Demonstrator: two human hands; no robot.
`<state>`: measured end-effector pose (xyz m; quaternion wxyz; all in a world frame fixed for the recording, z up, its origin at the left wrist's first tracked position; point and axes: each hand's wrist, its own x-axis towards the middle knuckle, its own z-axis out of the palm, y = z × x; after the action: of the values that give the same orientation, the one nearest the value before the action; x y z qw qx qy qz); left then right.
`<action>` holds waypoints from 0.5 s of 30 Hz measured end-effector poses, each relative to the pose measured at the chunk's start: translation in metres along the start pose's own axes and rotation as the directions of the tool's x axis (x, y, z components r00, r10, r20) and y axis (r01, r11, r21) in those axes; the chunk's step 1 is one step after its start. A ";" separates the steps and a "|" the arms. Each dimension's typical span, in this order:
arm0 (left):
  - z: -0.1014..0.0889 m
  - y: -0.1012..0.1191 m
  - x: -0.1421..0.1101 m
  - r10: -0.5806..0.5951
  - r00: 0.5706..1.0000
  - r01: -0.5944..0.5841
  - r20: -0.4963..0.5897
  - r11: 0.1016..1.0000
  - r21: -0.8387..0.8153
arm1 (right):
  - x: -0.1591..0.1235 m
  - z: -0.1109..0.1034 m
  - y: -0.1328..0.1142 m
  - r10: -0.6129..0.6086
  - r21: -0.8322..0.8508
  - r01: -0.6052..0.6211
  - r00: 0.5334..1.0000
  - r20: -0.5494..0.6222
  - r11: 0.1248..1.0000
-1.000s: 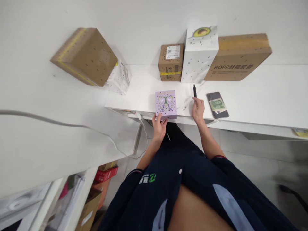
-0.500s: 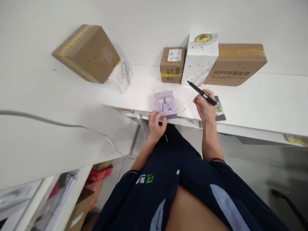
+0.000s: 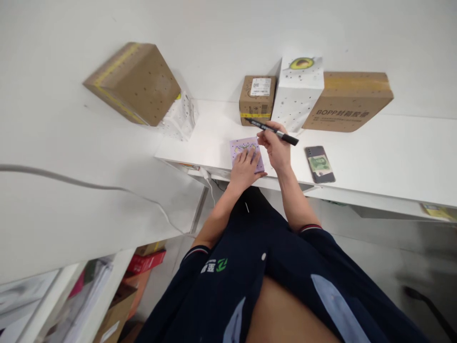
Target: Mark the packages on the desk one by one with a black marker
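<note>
My left hand point(image 3: 246, 166) lies on top of a small purple box point(image 3: 236, 145) at the table's front edge. Its fingers are spread flat over the printed pattern, and the thumb reaches along the box's near right corner. Just right of the box, my right hand point(image 3: 278, 148) is closed around a black marker point(image 3: 268, 128). The marker's thin end points left, above the back of the purple box and in front of a small brown carton point(image 3: 253, 101). A dark phone point(image 3: 323, 178) with a green banknote point(image 3: 319, 164) on it lies to the right.
Along the wall stand a tall white box point(image 3: 298, 95) with an avocado picture and a brown BOPP carton point(image 3: 346, 107). At the left, a large taped carton point(image 3: 143, 81) rests against a white box point(image 3: 183, 116). A grey cable point(image 3: 89, 185) crosses the left side.
My right hand has moved left with the marker, uncovering the phone. My left hand has gone from the box's front edge onto its top, fingers now flat.
</note>
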<state>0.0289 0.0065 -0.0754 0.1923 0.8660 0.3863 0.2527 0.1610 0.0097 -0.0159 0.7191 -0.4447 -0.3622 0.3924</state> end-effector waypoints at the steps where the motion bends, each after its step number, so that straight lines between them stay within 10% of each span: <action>1: 0.003 0.000 -0.001 0.002 1.000 -0.002 0.000 1.000 -0.007 | 0.001 0.005 0.006 0.011 -0.025 -0.010 0.999 0.030 1.000; 15: 0.010 0.003 -0.008 -0.135 0.985 0.102 -0.106 0.957 -0.271 | -0.001 0.008 0.049 0.029 -0.276 0.031 0.976 0.214 0.961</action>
<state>0.0319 -0.0027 -0.0843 0.2967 0.7905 0.4115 0.3432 0.1412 0.0261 -0.0590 0.6061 -0.4958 -0.4898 0.3833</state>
